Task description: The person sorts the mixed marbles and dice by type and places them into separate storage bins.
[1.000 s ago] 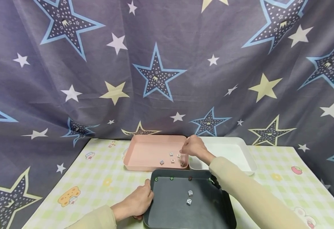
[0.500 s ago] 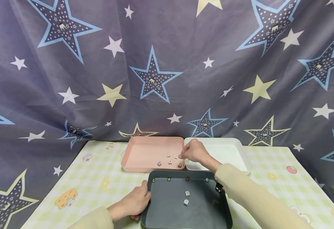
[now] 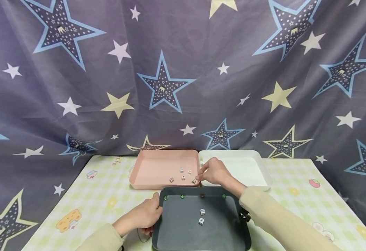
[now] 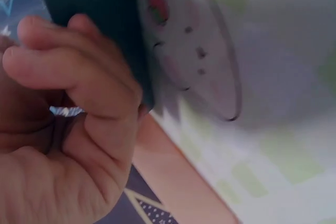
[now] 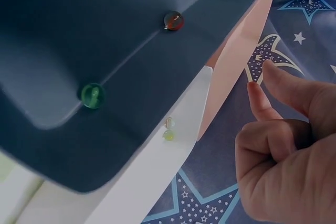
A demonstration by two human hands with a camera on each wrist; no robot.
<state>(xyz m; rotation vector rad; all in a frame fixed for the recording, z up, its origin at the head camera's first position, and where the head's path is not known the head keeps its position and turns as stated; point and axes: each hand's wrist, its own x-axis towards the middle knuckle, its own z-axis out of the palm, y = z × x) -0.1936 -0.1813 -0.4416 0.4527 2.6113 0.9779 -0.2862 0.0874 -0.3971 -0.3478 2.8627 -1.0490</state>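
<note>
My left hand grips the left side of a dark grey tray, the thumb up at its rim and other fingers beneath. In the left wrist view those fingers curl by the tray's dark side. Two white dice lie mid-tray, with green marbles and a reddish-brown marble along its far side. Reaching past the tray, my right hand hovers where the pink and white trays meet, fingertips beside a die. The right wrist view shows a bare gap between its thumb and index finger.
The pink tray holds several dice at its near right. Beside it, the white tray contains clear and yellow-green marbles. A checked cloth covers the table; a star-patterned curtain hangs behind.
My right hand has moved toward me along the pink tray's right edge, down to the nearest die. The head view has shifted slightly; the left hand keeps its hold on the tray.
</note>
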